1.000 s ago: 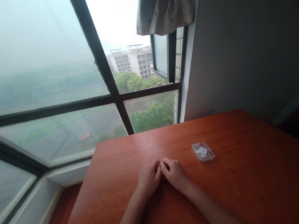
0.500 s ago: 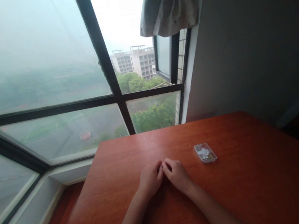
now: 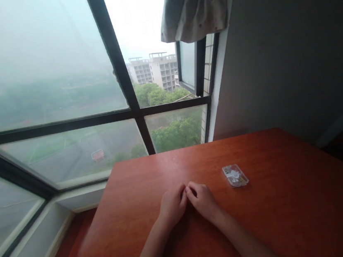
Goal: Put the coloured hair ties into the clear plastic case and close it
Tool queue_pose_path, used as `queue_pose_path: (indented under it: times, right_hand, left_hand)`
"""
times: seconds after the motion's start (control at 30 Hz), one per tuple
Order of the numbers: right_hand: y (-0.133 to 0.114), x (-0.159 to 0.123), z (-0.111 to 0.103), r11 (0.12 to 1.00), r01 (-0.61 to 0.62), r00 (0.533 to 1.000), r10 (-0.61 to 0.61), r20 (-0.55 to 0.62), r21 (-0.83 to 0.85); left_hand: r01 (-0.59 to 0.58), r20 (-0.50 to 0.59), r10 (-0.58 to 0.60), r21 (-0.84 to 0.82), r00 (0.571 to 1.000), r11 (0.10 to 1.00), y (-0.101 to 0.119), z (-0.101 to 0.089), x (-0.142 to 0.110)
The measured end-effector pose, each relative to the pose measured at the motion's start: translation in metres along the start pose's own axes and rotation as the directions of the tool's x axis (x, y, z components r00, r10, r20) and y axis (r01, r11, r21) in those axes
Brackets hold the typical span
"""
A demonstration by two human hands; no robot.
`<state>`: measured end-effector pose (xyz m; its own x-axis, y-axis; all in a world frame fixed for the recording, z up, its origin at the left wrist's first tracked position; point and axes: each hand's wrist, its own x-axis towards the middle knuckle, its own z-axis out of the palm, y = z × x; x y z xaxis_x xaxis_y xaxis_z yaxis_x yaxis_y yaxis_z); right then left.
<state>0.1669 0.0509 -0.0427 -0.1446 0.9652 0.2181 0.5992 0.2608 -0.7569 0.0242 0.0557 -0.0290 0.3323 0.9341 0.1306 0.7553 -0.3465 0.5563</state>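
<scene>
My left hand [image 3: 172, 205] rests on the reddish-brown wooden table [image 3: 132, 216], its fingers curled inward. Opposite it, my right hand [image 3: 202, 199] is closed in the same way, and the two meet at the fingertips and thumbs. Whatever might be between the fingers is hidden or too small to make out. To the right of my right hand, apart from it, lies a small clear plastic box [image 3: 235, 175]. Small white and gold-coloured pieces show through it, too small to name.
Beyond the table's far edge stands a dark-framed window [image 3: 138, 113], with one pane swung outward. A pale curtain [image 3: 194, 9] hangs at its top right. A grey wall [image 3: 275, 57] rises behind the table on the right.
</scene>
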Motion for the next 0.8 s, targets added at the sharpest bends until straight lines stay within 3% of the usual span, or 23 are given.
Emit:
queue_pose_path:
  times: [0.8]
  right_hand:
    - [0.0008, 0.0019, 0.0006, 1.000, 0.002, 1.000, -0.002, 0.002, 0.010]
  left_hand:
    - [0.013, 0.005, -0.013, 0.008, 1.000, 1.000, -0.0017, 0.0012, 0.0006]
